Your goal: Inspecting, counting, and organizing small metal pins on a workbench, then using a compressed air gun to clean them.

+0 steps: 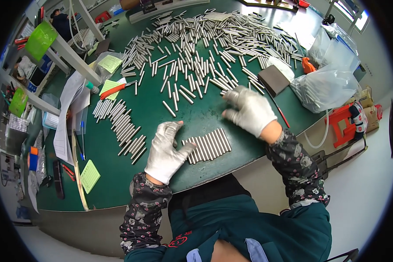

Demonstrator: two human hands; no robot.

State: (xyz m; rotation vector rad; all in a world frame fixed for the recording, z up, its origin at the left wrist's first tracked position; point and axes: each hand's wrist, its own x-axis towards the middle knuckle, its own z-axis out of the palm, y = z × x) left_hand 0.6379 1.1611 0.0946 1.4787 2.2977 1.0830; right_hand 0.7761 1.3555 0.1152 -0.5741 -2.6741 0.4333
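A row of short metal pins [209,146] lies side by side on the green tabletop in front of me. At the row's left end is my left hand [167,153] in a whitish glove, thumb spread from the fingers and its tip by the outermost pins. My right hand [251,111], gloved too, hovers at the near edge of a big loose heap of metal pins [196,65]. Its thumb and fingers are bent and apart, and I see nothing between them. The right fingertips are slightly blurred.
Staggered rows of pins [122,124] lie at left, beside an orange-handled cutter [113,91], papers [67,118] and pens. To the right are a dark block [274,80], a red pen [283,115] and bagged pins [323,89]. A red stool [338,124] stands beyond the table edge.
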